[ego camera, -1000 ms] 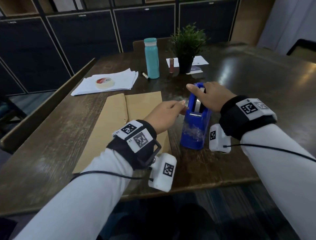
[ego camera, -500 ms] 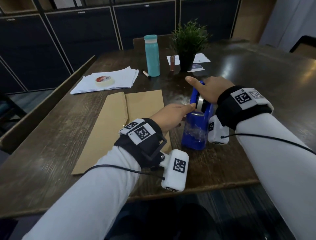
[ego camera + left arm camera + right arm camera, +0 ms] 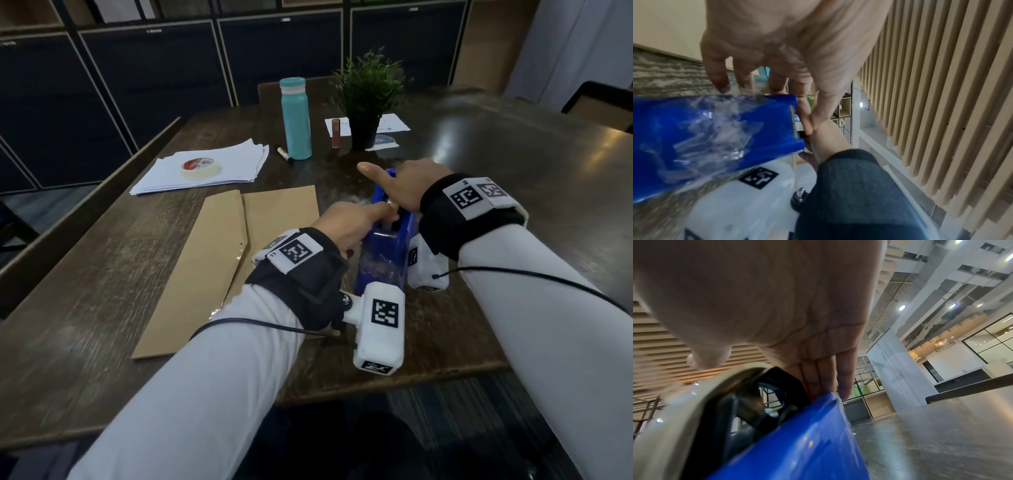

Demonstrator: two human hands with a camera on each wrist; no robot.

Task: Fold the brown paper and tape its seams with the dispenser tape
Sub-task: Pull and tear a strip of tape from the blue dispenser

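one brown paper (image 3: 219, 260), one blue dispenser (image 3: 383, 253), one tape roll (image 3: 201, 168), one bottle (image 3: 295, 118), one plant (image 3: 368, 92), two hands.

Both hands (image 3: 380, 202) forward, fingertips meeting

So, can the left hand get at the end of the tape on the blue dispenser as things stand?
Probably yes. The left hand is already at the blue dispenser, thumb and forefinger pinched at its cutter end. The right hand rests further back on the dispenser, clear of the cutter.
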